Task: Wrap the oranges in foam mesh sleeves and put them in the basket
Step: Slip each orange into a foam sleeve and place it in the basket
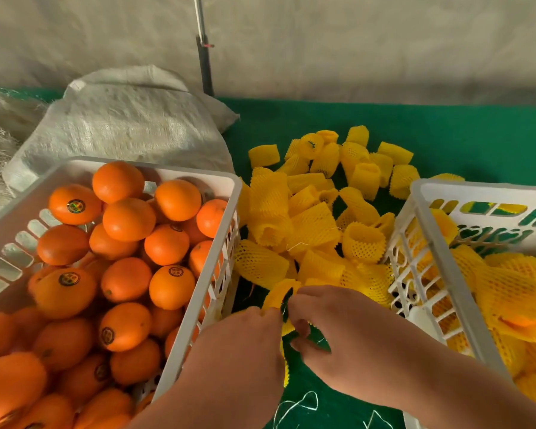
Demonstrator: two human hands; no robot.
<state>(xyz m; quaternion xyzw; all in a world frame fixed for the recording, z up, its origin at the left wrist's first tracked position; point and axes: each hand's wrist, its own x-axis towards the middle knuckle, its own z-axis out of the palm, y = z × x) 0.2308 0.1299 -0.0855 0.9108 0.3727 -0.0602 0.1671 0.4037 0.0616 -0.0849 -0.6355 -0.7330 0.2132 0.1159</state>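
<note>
both hands meet low in the middle: left hand (248,335) and right hand (328,323) each pinch one yellow foam sleeve (279,297) between the baskets. left basket (195,292) brims with bare oranges (127,218), right basket (427,230) holds wrapped ones (520,305), loose sleeves (316,212) heaped on green cloth (446,134).

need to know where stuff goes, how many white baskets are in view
2. One basket on the left holds bare oranges; the other basket on the right holds wrapped oranges. Both run off the frame's edges; more could be out of view.
</note>
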